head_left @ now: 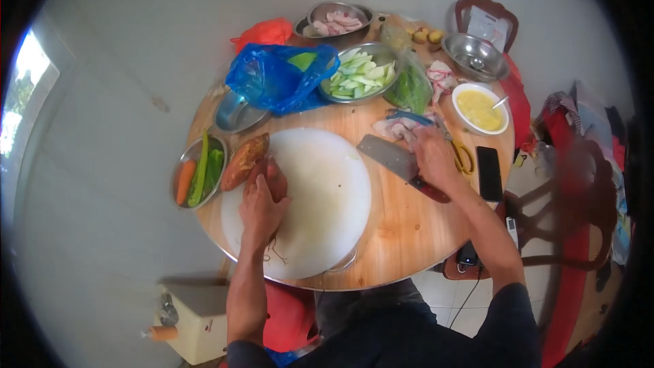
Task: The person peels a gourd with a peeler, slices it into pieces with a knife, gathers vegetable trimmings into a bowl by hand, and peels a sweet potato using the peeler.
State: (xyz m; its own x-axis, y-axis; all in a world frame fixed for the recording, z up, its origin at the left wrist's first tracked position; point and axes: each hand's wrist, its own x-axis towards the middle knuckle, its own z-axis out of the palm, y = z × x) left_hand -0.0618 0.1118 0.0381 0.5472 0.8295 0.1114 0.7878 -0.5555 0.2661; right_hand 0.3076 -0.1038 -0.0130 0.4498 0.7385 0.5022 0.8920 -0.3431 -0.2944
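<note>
My left hand (259,208) is closed around a reddish sweet potato (276,180) at the left side of the round white cutting board (327,191). Beside it, a browner sweet potato (245,161) lies across the board's edge. My right hand (434,153) reaches over a cleaver (392,155) lying on the table, its dark handle showing below the wrist. The fingers of that hand are bent down at a crumpled cloth (402,127) and a blue-handled tool (411,116); what they grip is hidden. Yellow-handled scissors (464,159) lie close by on the right.
A bowl of carrot and green peppers (216,184) sits left. Behind are an empty metal bowl (235,119), a blue plastic bag (272,82), sliced green vegetable (364,73), raw meat (337,24) and a yellow-filled white bowl (470,126). A phone (489,174) lies near the right edge.
</note>
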